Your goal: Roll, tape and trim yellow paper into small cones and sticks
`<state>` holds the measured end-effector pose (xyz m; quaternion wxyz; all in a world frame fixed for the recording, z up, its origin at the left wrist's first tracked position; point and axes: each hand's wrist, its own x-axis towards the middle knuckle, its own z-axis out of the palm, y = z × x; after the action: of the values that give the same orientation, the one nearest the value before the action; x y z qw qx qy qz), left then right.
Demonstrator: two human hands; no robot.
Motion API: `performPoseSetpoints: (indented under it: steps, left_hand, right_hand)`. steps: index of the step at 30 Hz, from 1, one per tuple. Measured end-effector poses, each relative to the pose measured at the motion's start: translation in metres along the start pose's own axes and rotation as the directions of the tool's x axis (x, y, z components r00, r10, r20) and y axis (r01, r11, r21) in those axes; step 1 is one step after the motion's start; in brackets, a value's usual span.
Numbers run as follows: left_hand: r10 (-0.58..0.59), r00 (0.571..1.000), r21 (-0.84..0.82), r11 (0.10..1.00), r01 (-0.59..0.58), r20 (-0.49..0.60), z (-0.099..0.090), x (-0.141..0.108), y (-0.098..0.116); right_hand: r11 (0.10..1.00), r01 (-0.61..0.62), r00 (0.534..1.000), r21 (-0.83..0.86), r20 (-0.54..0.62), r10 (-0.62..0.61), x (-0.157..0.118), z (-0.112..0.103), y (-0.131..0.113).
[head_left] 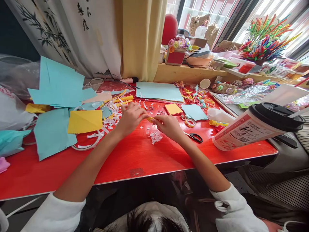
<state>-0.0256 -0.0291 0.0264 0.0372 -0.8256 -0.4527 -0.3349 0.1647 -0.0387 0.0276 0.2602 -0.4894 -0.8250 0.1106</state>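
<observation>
Between my two hands, above the red table, is a small piece of yellow paper (150,119), narrow and apparently folded or rolled. My left hand (132,116) pinches its left end, and the fingers of my right hand (167,125) close on the other end. Most of the piece is hidden by my fingertips. Just below lies a little heap of white paper shreds (155,137). A pair of scissors with black handles (196,138) rests beside my right wrist, its blades partly covered. White and yellow paper strips (113,117) are piled left of my left hand.
Blue sheets (58,83) and a yellow sheet (85,121) lie on the left of the red table (135,161). At the back is a blue paper stack (159,91). A tall paper cup (251,127) leans in view at right, near a yellow glue stick (218,123).
</observation>
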Motion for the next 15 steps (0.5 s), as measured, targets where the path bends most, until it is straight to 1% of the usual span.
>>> performPoseSetpoints:
  steps: [2,4,7,9,11,13,15]
  left_hand:
    - [-0.068,0.998,-0.051,0.996,0.068,0.006,-0.003,0.0016,0.0007]
    - [-0.137,0.991,-0.09,0.986,0.137,0.004,-0.0066,0.0036,0.0006]
    - [-0.166,0.986,-0.146,0.975,0.167,0.018,-0.0099,0.0058,0.001]
    - [-0.189,0.981,-0.234,0.952,0.196,0.05,-0.0103,0.0063,0.0018]
    - [-0.249,0.965,-0.34,0.903,0.264,0.088,-0.0097,0.0064,0.0025]
    - [-0.307,0.945,-0.417,0.848,0.326,0.114,-0.009,0.0061,0.0024]
    - [-0.347,0.929,-0.461,0.808,0.367,0.132,-0.0088,0.0059,0.0012]
  right_hand:
    - [0.988,-0.045,0.999,0.15,0.019,0.043,-0.0002,-0.0013,0.0002]
    - [0.947,-0.077,0.996,0.313,0.058,0.062,-0.0004,-0.0026,0.0007]
    - [0.856,-0.127,0.987,0.501,0.151,0.057,-0.0006,-0.0039,0.0001]
    - [0.802,-0.16,0.981,0.575,0.183,0.064,-0.0007,-0.0043,-0.0011]
    - [0.762,-0.183,0.978,0.622,0.192,0.078,-0.0006,-0.0047,-0.0025]
    - [0.735,-0.2,0.974,0.648,0.209,0.081,-0.0004,-0.0056,-0.0034]
    - [0.712,-0.213,0.967,0.669,0.247,0.057,0.0003,-0.0068,-0.0029]
